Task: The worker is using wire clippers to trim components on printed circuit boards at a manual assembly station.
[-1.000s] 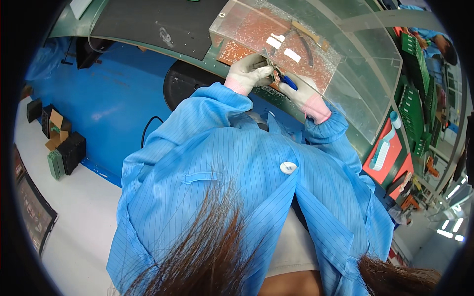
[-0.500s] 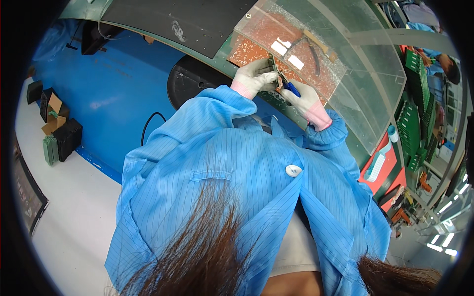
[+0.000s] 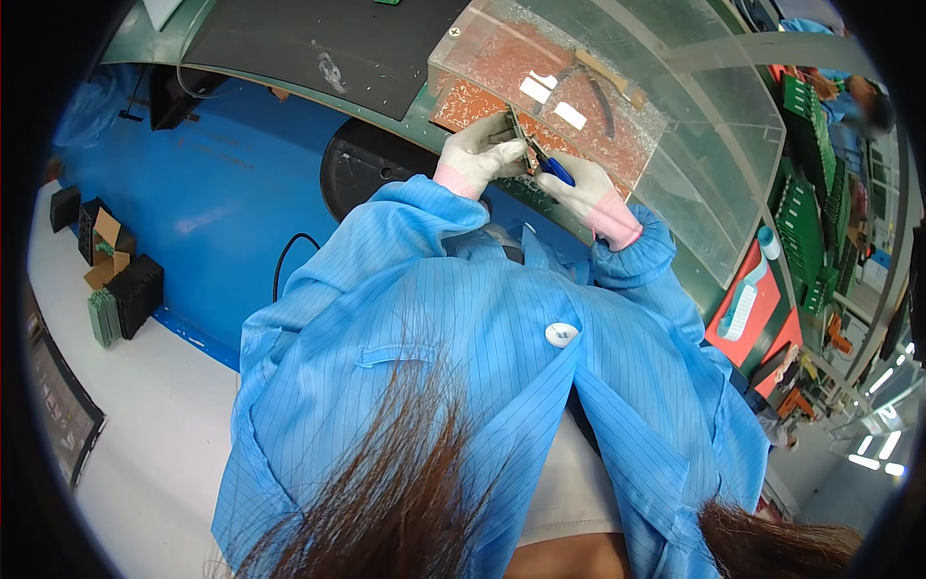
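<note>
My left hand [image 3: 473, 154], in a white glove with a pink cuff, is closed around a small green circuit board [image 3: 516, 122]. The board is held up on edge. My right hand [image 3: 590, 193], gloved the same way, grips blue-handled cutting pliers [image 3: 558, 172]. The pliers' jaws are close against the board near my left fingertips; whether they are closed on a part is too small to tell. Both hands are at the near edge of a clear plastic cover [image 3: 709, 145]. Beneath them lies an orange-brown surface [image 3: 461, 104] strewn with small pale clippings.
A black mat [image 3: 280, 43] lies on the bench to the left. Below the bench edge is a round black seat [image 3: 352, 172]. Dark boxes [image 3: 133, 294] stand at far left. Racked green boards [image 3: 799, 227] and a blue-handled brush [image 3: 745, 304] on red are at right.
The whole view has shifted slightly, so the bench appears a little higher and further left. Both hands keep their grip on the board and pliers, with the board a bit more tilted.
</note>
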{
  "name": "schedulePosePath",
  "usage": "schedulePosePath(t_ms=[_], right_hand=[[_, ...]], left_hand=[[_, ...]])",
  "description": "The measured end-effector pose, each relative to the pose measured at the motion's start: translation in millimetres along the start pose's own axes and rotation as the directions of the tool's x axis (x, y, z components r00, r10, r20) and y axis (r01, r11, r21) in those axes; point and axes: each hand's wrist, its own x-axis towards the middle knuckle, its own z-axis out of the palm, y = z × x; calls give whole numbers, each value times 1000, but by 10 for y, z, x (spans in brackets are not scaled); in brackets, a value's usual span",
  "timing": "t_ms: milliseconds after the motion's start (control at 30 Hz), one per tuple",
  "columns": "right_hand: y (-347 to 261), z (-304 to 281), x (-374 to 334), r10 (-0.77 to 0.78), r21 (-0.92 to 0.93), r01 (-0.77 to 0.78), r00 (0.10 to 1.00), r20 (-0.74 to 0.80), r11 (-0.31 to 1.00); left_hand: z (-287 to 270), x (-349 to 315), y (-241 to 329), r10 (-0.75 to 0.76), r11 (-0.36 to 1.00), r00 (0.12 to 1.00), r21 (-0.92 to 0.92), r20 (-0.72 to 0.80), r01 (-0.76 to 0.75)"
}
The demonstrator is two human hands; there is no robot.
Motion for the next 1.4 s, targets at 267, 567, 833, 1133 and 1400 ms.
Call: schedulePosePath(t_ms=[267, 567, 833, 1133, 1400], right_hand=[[-54, -2, 6, 15, -97, -14, 1000, 7, 995], [-79, 31, 4, -5, -213, -8, 998, -58, 977], [-154, 23, -16, 71, -196, -76, 997, -34, 978], [9, 22, -11, -73, -115, 72, 997, -3, 991], [-30, -40, -25, 33, 106, -46, 993, 116, 993]], left_hand=[[-27, -14, 10, -3, 1000, 1000, -28, 5, 3], [-24, -66, 9, 8, 999, 1000, 35, -3, -8], [-28, -79, 4, -7, 1000, 1000, 23, 7, 7], [-42, -47, -19, 12, 1000, 1000, -10, 17, -11], [-51, -67, 3, -8, 1000, 1000, 18, 25, 8]])
